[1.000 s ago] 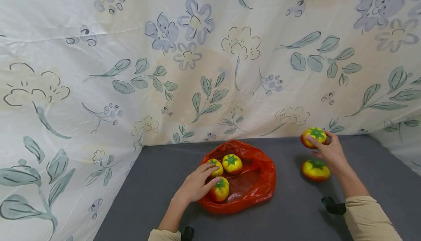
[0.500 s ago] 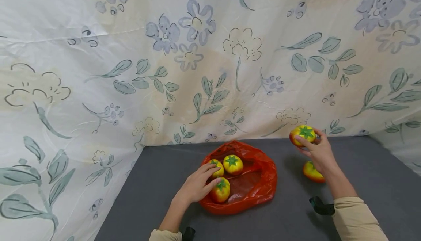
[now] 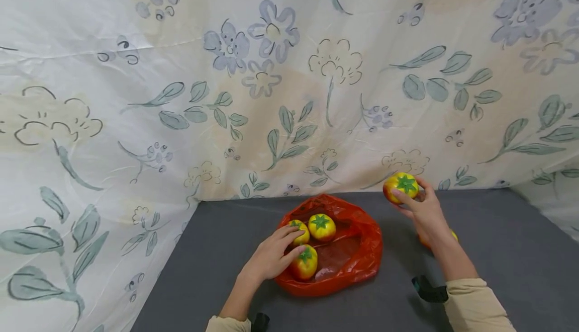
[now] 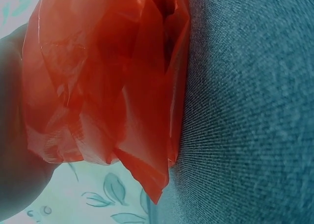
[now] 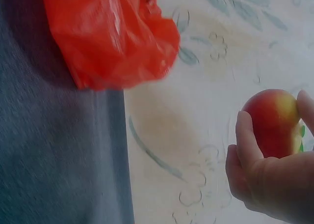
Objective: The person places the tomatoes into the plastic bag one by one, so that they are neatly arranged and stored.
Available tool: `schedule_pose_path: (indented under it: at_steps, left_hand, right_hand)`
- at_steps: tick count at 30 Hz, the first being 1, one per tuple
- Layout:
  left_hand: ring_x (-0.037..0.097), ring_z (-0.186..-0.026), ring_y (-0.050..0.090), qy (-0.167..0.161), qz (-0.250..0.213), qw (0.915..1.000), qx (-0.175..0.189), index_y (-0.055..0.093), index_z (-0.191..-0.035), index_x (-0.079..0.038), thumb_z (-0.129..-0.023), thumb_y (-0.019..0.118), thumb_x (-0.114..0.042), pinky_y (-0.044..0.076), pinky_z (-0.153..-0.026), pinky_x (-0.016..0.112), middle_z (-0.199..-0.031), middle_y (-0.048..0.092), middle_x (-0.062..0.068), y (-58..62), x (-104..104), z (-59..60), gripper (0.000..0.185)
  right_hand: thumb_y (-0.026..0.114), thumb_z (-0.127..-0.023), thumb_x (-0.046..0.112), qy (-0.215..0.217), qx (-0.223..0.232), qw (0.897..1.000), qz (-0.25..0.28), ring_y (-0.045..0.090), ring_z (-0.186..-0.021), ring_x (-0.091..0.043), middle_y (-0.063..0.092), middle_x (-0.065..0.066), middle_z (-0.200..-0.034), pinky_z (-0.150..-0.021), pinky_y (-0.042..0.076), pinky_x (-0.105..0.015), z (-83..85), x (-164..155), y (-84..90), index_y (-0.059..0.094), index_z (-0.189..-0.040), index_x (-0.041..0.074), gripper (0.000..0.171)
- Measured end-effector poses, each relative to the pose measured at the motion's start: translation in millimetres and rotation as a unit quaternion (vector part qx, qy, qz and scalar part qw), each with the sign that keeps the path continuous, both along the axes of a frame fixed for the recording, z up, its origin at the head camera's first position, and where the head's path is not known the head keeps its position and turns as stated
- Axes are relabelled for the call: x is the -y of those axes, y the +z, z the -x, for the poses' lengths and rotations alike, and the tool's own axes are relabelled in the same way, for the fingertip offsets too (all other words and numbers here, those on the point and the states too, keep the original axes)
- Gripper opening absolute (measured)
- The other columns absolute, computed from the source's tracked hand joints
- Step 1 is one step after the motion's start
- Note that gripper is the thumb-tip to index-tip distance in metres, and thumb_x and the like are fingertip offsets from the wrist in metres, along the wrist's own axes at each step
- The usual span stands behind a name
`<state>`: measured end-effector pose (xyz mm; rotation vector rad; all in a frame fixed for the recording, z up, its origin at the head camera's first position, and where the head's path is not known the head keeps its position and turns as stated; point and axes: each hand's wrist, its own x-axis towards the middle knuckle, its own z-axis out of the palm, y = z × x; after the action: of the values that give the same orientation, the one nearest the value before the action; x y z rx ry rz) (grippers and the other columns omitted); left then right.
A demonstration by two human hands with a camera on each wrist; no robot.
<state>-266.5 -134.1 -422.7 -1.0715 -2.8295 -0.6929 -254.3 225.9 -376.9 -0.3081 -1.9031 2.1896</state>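
A red plastic bag (image 3: 357, 266) stands with its mouth spread wide on the dark grey tabletop. Three red-and-yellow, tomato-like fruits with green star-shaped tops lie inside: a far one (image 3: 322, 228), a left one (image 3: 297, 238) partly under the fingers, and a near one (image 3: 304, 266). My left hand (image 3: 268, 255) hooks over the bag's left rim, fingers and thumb reaching onto the fruits; the left wrist view shows the bag's outer wall (image 4: 103, 76). To the bag's right, raised above the table, my right hand (image 3: 427, 211) holds another such fruit (image 3: 400, 187) between thumb and fingers.
One more fruit (image 3: 454, 235) sits on the tabletop (image 3: 511, 251), mostly hidden behind the right wrist. A flower-printed cloth (image 3: 271, 136) hangs along the back and sides of the table. Dark wrist devices (image 3: 427, 291) project near both cuffs.
My right hand has moved left with its fruit, closer to the bag. Its forearm now covers most of the fruit on the table. The left hand and bag have barely moved.
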Motion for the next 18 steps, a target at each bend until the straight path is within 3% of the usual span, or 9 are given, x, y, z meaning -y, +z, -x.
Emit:
schedule_pose_path:
  at_steps: [7, 18]
  left_hand:
    - [0.022, -0.134, 0.035, -0.008, 0.001, 0.9999, -0.007, 0.054, -0.137, -0.017, -0.098, 0.043, -0.051, 0.035, -0.103, 0.049, -0.142, 0.046, 0.003, -0.3, 1, -0.4, 0.053]
    - [0.024, -0.136, 0.033, -0.004, 0.006, 1.0, -0.001, 0.054, -0.137, -0.017, -0.098, 0.042, -0.051, 0.033, -0.104, 0.05, -0.142, 0.045, 0.005, -2.0, -3, -2.2, 0.053]
  right_hand:
    - [0.072, -0.085, 0.026, 0.027, -0.026, 0.999, -0.003, 0.04, -0.113, -0.021, 0.027, -0.007, -0.128, -0.085, 0.05, -0.034, -5.2, 13, 2.2, 0.007, -0.152, 0.013, 0.095]
    - [0.072, -0.086, 0.027, 0.041, -0.028, 0.998, -0.023, 0.039, -0.116, -0.027, 0.023, -0.015, -0.134, -0.086, 0.049, -0.035, -5.6, 17, 0.0, 0.005, -0.152, 0.01, 0.095]
